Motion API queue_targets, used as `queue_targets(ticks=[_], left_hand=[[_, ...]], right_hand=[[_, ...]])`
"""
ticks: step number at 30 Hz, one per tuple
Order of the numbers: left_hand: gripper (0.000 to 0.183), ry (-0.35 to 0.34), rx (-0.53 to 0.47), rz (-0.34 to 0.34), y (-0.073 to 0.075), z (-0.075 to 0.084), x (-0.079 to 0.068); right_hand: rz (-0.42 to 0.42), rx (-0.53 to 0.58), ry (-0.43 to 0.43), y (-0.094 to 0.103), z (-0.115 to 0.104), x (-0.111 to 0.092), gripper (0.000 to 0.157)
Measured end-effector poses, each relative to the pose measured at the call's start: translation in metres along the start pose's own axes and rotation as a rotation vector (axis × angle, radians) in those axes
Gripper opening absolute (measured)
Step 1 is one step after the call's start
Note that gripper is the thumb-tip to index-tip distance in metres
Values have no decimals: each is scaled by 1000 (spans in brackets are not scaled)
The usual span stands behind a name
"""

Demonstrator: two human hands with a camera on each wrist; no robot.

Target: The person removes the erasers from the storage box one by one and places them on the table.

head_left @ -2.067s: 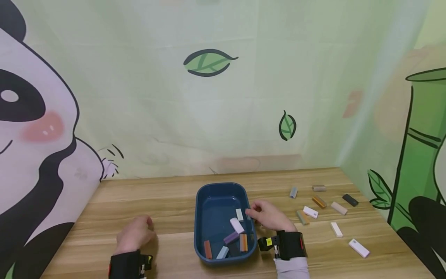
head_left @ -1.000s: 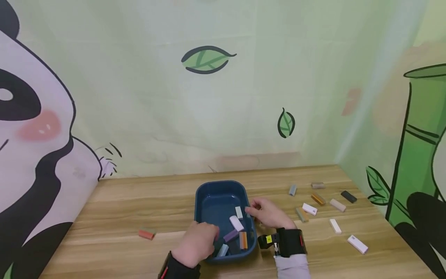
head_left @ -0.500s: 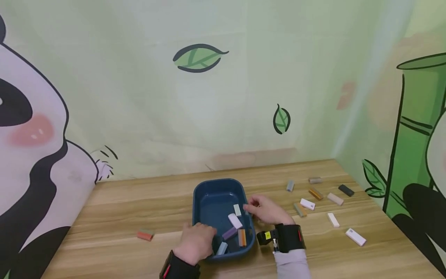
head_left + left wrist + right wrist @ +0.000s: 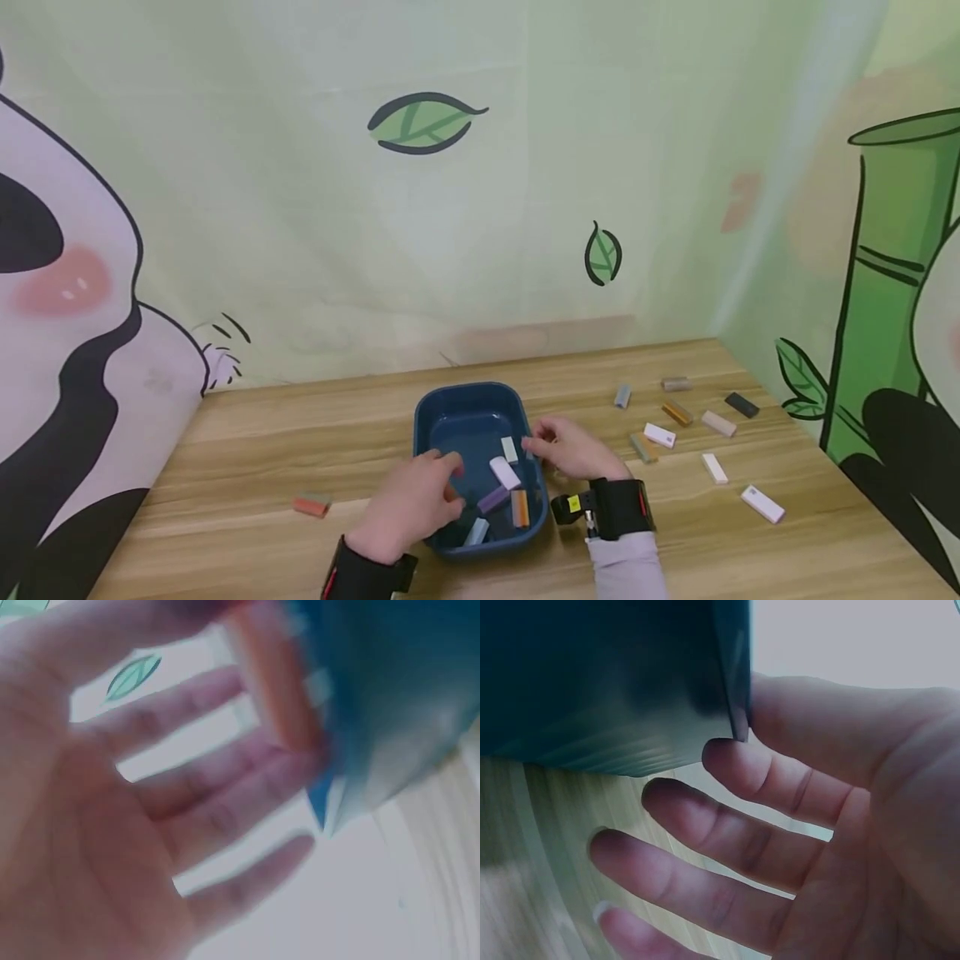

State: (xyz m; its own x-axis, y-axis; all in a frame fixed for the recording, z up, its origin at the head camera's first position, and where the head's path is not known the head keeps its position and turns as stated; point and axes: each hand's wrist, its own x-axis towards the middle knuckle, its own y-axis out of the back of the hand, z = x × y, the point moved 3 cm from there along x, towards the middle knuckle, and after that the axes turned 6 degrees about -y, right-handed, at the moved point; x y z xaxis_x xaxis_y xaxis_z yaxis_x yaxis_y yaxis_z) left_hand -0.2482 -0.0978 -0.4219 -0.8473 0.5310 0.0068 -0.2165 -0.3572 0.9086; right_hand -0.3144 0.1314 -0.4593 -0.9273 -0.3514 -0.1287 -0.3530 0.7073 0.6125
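In the head view, my left hand is over the left wall of a dark blue tray. The left wrist view, blurred, shows an orange-red block pinched between the thumb and fingertips beside the tray. My right hand grips the tray's right rim with thumb and index finger, the other fingers spread below outside the wall. Inside the tray lie a white block, a pale block, a purple block, an orange-striped block and a light blue block.
A red-and-green block lies on the wooden table left of the tray. Several blocks are scattered on the right, among them a black block and a white block. A printed cloth hangs behind the table.
My left hand has left a red-and-green block on the left of the table, reached into the tray and taken the orange-red block there. My right hand stays on the rim.
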Motion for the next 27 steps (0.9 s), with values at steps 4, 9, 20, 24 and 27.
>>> queue_targets(ticks=[4, 9, 20, 24, 27], left_hand=[[28, 1, -153, 23, 15, -8, -8], [33, 99, -243, 131, 33, -35, -20], [48, 373, -252, 193, 39, -126, -61], [35, 386, -180, 174, 38, -147, -74], [28, 371, -155, 190, 39, -154, -78]], right_hand=[[2, -17, -16, 0, 1, 0, 21], [4, -12, -28, 0, 0, 1, 21], [-7, 15, -53, -1, 1, 2, 22], [-7, 14, -56, -1, 0, 2, 21], [-4, 16, -52, 0, -1, 1, 21]])
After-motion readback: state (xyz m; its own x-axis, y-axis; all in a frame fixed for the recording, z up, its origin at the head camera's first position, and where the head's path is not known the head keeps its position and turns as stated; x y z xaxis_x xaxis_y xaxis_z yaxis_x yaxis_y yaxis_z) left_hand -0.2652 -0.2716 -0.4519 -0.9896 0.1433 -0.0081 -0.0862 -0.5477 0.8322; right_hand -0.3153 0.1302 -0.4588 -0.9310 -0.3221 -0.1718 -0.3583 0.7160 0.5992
